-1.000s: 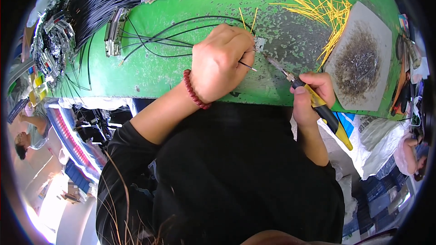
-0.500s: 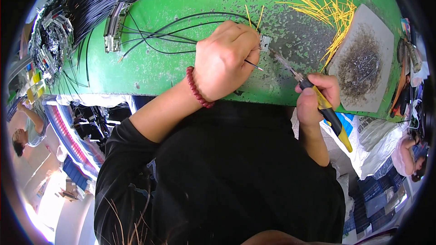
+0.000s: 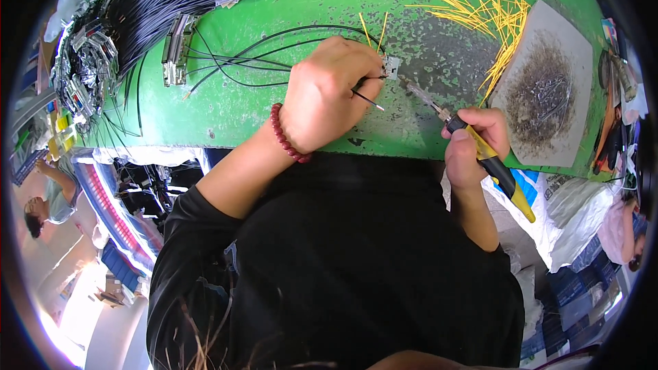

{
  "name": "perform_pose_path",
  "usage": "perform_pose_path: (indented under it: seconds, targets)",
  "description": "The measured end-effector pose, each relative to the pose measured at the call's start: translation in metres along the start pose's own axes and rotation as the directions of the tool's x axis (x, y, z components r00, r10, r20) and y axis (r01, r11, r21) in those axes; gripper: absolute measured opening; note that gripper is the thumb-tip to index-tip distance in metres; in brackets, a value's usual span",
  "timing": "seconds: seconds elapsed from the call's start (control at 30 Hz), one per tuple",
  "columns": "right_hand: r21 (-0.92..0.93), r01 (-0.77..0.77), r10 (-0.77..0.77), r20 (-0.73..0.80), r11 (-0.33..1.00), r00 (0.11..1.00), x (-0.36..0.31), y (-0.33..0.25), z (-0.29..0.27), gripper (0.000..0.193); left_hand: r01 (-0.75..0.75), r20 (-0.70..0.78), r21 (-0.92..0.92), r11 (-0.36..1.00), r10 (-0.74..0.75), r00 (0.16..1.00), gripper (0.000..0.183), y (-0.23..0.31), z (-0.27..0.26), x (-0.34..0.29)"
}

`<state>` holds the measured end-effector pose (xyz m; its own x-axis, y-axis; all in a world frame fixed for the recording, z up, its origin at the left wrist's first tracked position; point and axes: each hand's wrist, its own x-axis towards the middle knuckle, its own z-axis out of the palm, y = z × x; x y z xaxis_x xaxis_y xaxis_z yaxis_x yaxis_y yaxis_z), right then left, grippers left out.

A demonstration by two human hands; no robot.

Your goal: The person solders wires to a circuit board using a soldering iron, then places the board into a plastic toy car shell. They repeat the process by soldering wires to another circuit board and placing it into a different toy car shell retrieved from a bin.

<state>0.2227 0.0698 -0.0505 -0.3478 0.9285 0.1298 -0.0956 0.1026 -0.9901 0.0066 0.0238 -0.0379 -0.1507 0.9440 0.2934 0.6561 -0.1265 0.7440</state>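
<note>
Gripping a soldering iron point(image 3: 499, 171) in the right hand point(image 3: 478, 144), thumb and fingers closed around the black and yellow handle, working end aimed up-left. Its metal tip point(image 3: 419, 94) sits just beside the lower right of a small silvery plate point(image 3: 392, 67); can't tell if they touch. Left hand point(image 3: 329, 92) is curled, back up, fingers pinched round a thin black wire point(image 3: 369, 101); its pale end pokes out to the lower right. Plate is right at the left fingertips and partly hidden, so can't tell if that hand grips it too. 2 yellow sticks point(image 3: 364, 31) show above the left knuckles. Red bead bracelet point(image 3: 286, 138) on left wrist.

Black cables point(image 3: 260, 64) run from near a metal bracket block point(image 3: 177, 49) across to the left hand, then out of sight behind it. All on a green table point(image 3: 226, 109), paint worn grey near the plate. Further left: big bundle of dark cables point(image 3: 154, 3), pile of silvery parts point(image 3: 86, 72). Right side: loose yellow strips point(image 3: 504, 34) fanned out beside a pale grey slab point(image 3: 510, 106) with a dark, dirty patch. Assorted tools point(image 3: 606, 130) at far right edge, kinds unclear.
</note>
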Motion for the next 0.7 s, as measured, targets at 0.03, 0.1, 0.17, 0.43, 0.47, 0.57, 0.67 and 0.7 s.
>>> perform_pose_path:
  seconds: [0.03,0.1,0.17,0.43,0.47,0.57,0.67,0.7]
  targets:
    - [0.011,-0.007,0.007,0.000,1.000,1.000,0.000,0.000,0.000,0.021,0.000,0.001,0.000,1.000,0.000,1.000,0.012,-0.001,-0.001,0.001]
    - [0.006,0.001,-0.001,0.006,1.000,1.000,0.000,0.002,-0.001,0.021,0.024,0.070,0.015,1.000,-0.025,0.997,0.011,-0.002,-0.003,0.003]
    - [0.007,0.013,-0.013,0.015,1.000,1.000,0.001,0.006,-0.002,0.021,0.037,0.107,0.039,0.999,-0.041,0.993,0.010,-0.003,-0.005,0.007]
    - [-0.072,-0.047,0.048,0.009,0.996,0.999,0.001,0.003,-0.001,0.024,0.098,0.222,0.011,0.995,-0.098,0.970,0.012,-0.005,-0.009,0.014]
    - [-0.073,-0.046,0.047,0.009,0.996,0.999,0.001,0.004,-0.002,0.024,0.095,0.216,0.007,0.995,-0.094,0.972,0.012,-0.005,-0.008,0.014]
    - [-0.094,-0.037,0.039,0.021,0.995,0.999,-0.001,0.004,-0.002,0.025,0.094,0.204,0.002,0.996,-0.092,0.975,0.013,-0.006,-0.007,0.015]
    - [-0.096,-0.057,0.061,0.034,0.994,0.998,0.002,0.002,0.001,0.025,0.088,0.186,-0.001,0.996,-0.086,0.979,0.013,-0.007,-0.007,0.014]
    - [-0.126,-0.056,0.061,0.041,0.990,0.997,0.002,0.003,0.000,0.025,0.081,0.177,-0.005,0.997,-0.078,0.981,0.013,-0.007,-0.007,0.013]
